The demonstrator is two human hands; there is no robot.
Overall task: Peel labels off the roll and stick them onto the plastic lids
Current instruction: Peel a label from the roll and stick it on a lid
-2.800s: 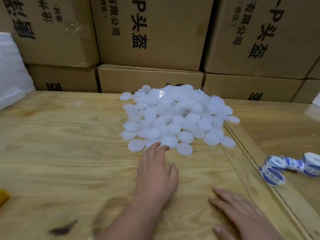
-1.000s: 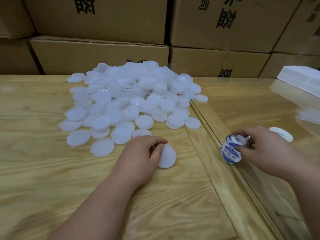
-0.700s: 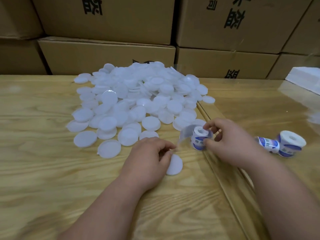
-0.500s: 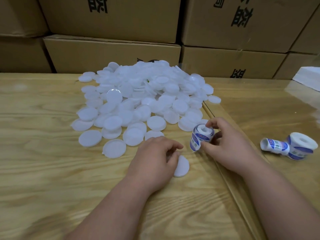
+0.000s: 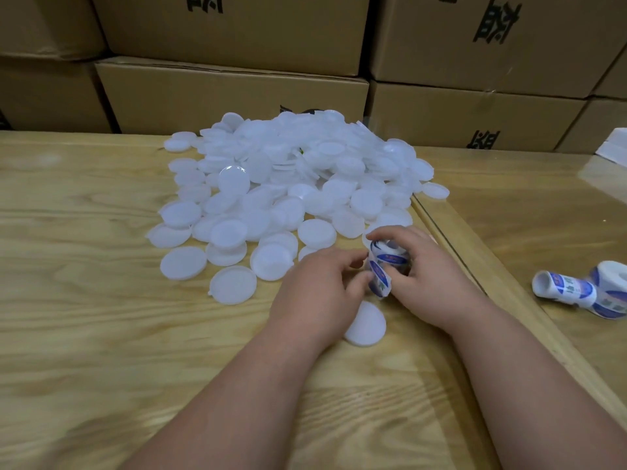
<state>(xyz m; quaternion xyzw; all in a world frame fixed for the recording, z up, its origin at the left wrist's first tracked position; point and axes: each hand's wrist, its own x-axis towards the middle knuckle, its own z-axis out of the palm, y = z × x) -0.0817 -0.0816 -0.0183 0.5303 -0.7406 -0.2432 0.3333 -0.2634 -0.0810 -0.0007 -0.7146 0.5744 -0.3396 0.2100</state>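
A heap of white round plastic lids covers the middle of the wooden table. One lid lies apart, just under my hands. My right hand grips a small roll of blue-and-white labels, fingers curled round it. My left hand meets the roll from the left, and its fingertips pinch the loose label end hanging off the roll.
Two more label rolls lie on the glossy table part at the right, past a wooden seam. Stacked cardboard boxes wall off the table's far edge. A white foam block sits at far right.
My right hand fetched a label roll from the right and brought it in beside the single lid. My left hand let go of that lid and came up to the roll's loose end.
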